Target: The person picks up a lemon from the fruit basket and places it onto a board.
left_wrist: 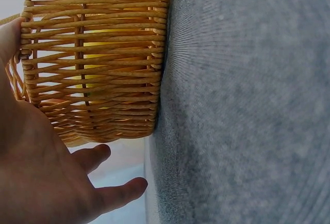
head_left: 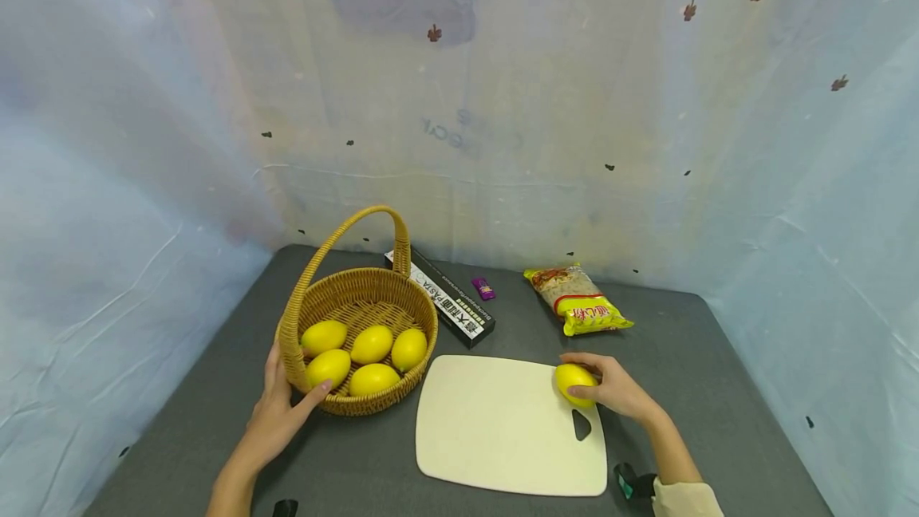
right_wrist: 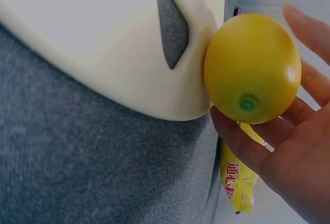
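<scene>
A wicker basket (head_left: 373, 404) with a tall arched handle stands left of centre, several yellow lemons (head_left: 373, 380) lying inside. My left hand (head_left: 276, 421) holds its near left side, thumb at the rim; in the left wrist view two fingers stretch free below the woven wall (left_wrist: 103, 79). My right hand (head_left: 617, 385) grips another lemon (head_left: 572, 380) at the far right corner of a cream cutting board (head_left: 502, 429). In the right wrist view this lemon (right_wrist: 252, 69) touches the board beside its handle hole, green-tipped end showing, with fingers around its side.
Behind the basket lies a long black-and-white pasta box (head_left: 448, 301). A small purple packet (head_left: 483, 288) is just right of it. Farther right rests a yellow bag of pasta (head_left: 577, 299). Pale sheeting (head_left: 502, 118) hangs behind the grey table (head_left: 682, 389).
</scene>
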A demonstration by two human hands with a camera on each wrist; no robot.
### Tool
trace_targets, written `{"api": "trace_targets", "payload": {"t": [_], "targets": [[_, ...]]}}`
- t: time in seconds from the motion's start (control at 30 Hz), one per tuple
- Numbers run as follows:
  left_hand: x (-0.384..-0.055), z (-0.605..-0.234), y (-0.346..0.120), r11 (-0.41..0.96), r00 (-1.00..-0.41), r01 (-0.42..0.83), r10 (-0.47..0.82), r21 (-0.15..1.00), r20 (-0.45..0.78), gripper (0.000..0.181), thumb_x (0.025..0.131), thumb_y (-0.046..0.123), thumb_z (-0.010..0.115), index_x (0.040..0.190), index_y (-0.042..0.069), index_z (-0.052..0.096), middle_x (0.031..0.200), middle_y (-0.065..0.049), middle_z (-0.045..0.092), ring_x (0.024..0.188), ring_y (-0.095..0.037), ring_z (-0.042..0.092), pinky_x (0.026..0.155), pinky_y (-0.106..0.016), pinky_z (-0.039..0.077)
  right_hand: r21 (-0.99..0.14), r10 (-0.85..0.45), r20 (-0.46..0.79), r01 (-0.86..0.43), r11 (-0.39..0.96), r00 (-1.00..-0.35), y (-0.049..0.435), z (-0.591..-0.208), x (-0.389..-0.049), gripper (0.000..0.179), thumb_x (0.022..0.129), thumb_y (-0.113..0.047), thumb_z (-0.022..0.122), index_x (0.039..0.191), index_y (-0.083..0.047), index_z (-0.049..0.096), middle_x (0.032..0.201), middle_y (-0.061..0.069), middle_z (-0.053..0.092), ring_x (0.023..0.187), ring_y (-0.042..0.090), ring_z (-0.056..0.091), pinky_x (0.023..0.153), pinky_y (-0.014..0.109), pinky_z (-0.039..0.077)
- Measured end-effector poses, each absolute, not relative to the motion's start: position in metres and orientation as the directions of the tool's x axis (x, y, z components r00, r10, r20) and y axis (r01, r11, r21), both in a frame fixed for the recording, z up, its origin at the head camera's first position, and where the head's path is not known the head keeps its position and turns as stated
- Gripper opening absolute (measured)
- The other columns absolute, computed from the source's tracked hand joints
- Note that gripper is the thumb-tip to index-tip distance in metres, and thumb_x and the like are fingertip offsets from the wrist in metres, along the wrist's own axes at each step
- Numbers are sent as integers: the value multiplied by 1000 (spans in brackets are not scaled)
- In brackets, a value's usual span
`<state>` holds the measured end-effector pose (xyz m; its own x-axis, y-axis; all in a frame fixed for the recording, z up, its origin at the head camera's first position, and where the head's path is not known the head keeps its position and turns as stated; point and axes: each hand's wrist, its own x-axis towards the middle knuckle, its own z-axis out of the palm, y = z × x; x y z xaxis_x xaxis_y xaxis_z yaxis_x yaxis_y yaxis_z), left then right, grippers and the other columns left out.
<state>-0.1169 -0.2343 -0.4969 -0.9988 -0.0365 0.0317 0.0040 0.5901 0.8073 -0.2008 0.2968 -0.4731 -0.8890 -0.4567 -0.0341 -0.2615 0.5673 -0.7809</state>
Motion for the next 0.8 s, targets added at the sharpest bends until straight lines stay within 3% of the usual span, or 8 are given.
{"api": "trace_targets", "payload": {"t": [0.27, 0.6, 0.8], "targets": [[-116, -499, -235, 582, -999, 3, -41, 813, 32, 85, 101, 45, 58, 162, 20, 4, 160, 2, -31, 139, -60, 17, 86, -79, 27, -781, -469, -25, -275, 561, -883, 294, -473, -202, 52, 92, -13, 72, 137, 7, 55, 135, 25, 57, 117, 36, 56, 94, 39, 48], [-116, -497, -236, 576, -999, -6, -45, 818, 24, 90, 101, 45, 57, 161, 26, -7, 160, -1, -30, 138, -61, 19, 87, -78, 30, -805, -438, -21, -245, 540, -899, 293, -464, -209, 53, 94, -12, 70, 138, 10, 51, 137, 30, 53, 123, 47, 53, 99, 59, 44], [-117, -497, -234, 574, -998, 12, -37, 819, 41, 93, 101, 44, 57, 160, 27, -12, 161, -2, -29, 138, -61, 19, 88, -79, 30, -818, -418, -7, -235, 525, -908, 291, -451, -214, 50, 94, -9, 69, 139, 8, 52, 139, 30, 51, 125, 51, 49, 99, 59, 44]]}}
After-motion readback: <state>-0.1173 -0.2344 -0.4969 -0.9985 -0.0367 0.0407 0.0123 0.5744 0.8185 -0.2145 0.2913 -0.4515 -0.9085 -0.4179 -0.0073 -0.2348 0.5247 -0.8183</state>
